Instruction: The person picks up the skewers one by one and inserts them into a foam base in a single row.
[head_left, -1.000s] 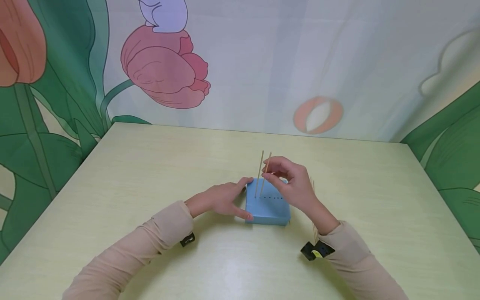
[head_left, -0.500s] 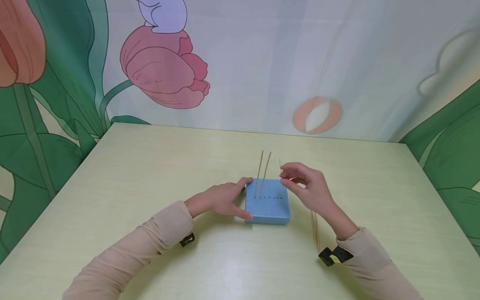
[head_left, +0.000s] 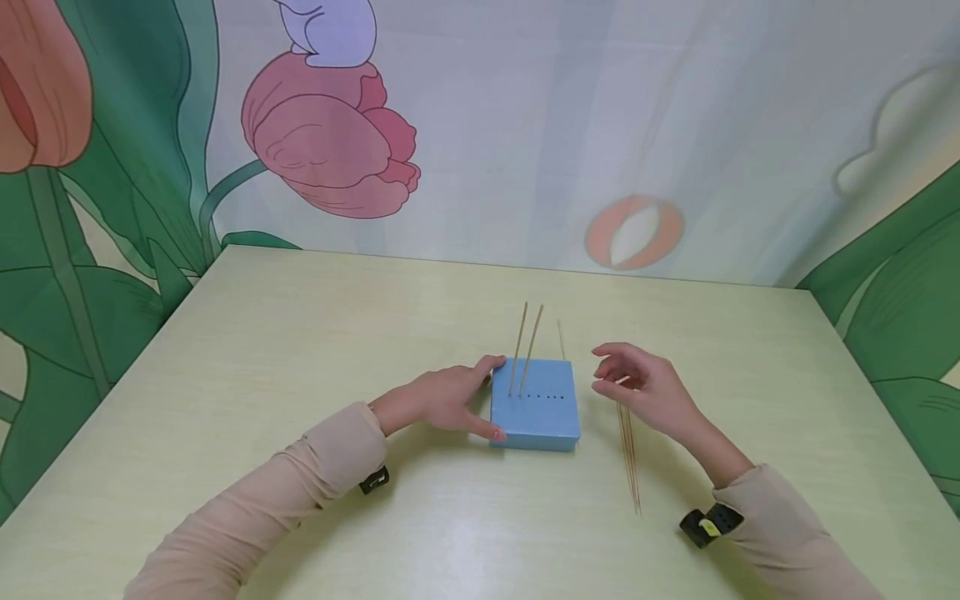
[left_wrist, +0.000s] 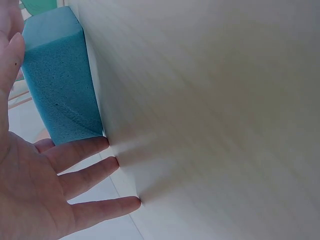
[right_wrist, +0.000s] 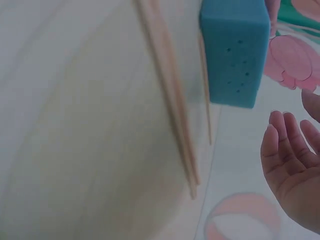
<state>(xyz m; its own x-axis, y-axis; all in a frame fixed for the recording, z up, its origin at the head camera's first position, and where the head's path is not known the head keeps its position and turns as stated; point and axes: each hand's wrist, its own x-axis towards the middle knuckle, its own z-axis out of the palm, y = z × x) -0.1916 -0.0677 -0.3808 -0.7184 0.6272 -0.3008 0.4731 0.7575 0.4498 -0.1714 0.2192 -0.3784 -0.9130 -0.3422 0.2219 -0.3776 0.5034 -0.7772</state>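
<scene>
A blue foam block [head_left: 543, 422] lies on the table with a row of small holes across its top. Two thin wooden sticks [head_left: 518, 352] stand upright in the left end of that row, leaning slightly. My left hand [head_left: 448, 397] holds the block from the left, thumb at the front and index finger at the back; its other fingers [left_wrist: 102, 210] spread down to the table. Right of the block, my right hand [head_left: 647, 387] hovers with loosely curled fingers and nothing between them. Beneath it lie several loose sticks [head_left: 629, 462], their far ends hidden by the hand.
Another stick [head_left: 560, 337] lies on the table along the block's right side and pokes out behind it. More holes show in the block's side [right_wrist: 237, 60]. A printed curtain [head_left: 487, 125] hangs behind the table's far edge.
My right hand has let go of the second upright stick and moved right and toward me, to above the loose sticks. The left hand and block have stayed in place.
</scene>
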